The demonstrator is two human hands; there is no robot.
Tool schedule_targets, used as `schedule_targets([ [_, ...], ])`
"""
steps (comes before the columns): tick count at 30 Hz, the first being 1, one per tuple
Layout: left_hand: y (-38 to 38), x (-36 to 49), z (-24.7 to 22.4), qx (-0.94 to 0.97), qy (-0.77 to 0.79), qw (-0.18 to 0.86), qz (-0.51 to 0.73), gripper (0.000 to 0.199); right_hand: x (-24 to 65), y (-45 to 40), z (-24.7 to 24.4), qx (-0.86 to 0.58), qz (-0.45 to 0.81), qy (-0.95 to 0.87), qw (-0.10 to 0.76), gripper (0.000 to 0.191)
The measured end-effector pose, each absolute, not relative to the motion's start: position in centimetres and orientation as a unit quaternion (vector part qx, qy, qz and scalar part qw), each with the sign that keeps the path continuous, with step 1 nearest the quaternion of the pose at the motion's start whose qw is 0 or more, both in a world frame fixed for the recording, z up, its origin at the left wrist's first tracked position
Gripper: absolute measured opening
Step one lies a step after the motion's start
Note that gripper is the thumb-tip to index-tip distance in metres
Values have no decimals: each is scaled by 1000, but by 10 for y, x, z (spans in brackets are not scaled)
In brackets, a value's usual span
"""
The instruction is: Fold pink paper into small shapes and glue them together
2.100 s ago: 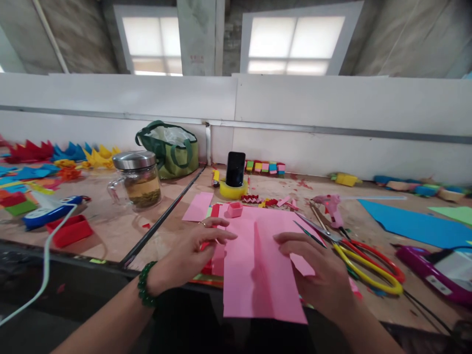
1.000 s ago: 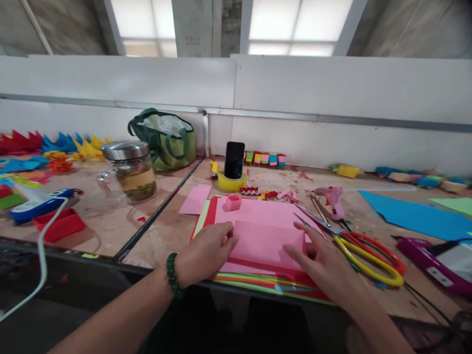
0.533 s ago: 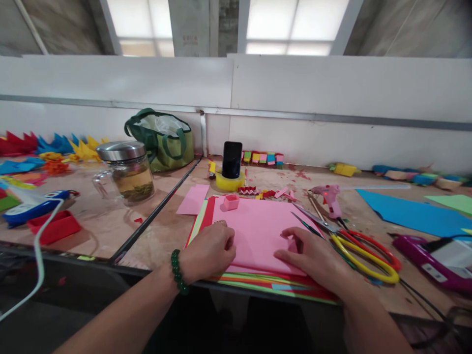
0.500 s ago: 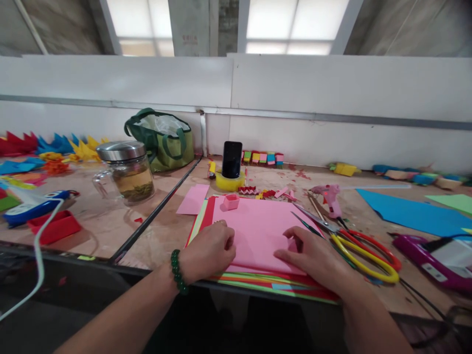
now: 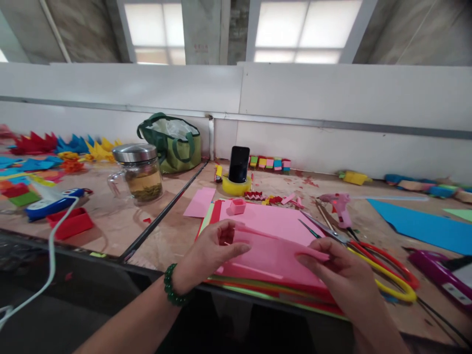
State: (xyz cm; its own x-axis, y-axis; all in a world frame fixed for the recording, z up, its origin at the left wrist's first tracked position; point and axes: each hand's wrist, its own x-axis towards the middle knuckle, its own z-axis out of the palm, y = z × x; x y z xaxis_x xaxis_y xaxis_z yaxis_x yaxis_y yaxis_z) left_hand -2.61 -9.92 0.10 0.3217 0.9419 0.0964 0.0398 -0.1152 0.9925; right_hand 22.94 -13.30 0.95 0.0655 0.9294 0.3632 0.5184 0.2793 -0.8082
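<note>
A folded piece of pink paper (image 5: 275, 246) is held up between both hands, just above the paper stack. My left hand (image 5: 217, 243) pinches its left end between thumb and fingers. At its right end, my right hand (image 5: 335, 263) grips the edge the same way. Beneath lie pink sheets (image 5: 265, 216) on a pile of coloured paper. A small pink paper box (image 5: 237, 206) rests at the pile's back left. The dark tweezers (image 5: 309, 229) lie at its right side.
Scissors (image 5: 396, 265) and a pink glue gun (image 5: 341, 209) lie to the right. Behind the pile, a phone (image 5: 239, 164) leans upright on a yellow tape roll (image 5: 236, 186). A glass mug (image 5: 142, 179) and green bag (image 5: 180, 147) stand at the left.
Both hands have risen slightly and now hold the folded pink paper between them; earlier they rested over the pile. The view has shifted, so the table's things appear further right.
</note>
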Motion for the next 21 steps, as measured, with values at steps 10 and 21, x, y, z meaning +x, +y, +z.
schedule_targets([
  [10, -109, -25, 10, 592, 427, 522, 441, 32, 229, -138, -2, -570, 301, -579, 499, 33],
  [21, -114, -35, 6, 613, 456, 496, 412, 35, 213, -145, 0, -547, 361, -510, 557, 41],
])
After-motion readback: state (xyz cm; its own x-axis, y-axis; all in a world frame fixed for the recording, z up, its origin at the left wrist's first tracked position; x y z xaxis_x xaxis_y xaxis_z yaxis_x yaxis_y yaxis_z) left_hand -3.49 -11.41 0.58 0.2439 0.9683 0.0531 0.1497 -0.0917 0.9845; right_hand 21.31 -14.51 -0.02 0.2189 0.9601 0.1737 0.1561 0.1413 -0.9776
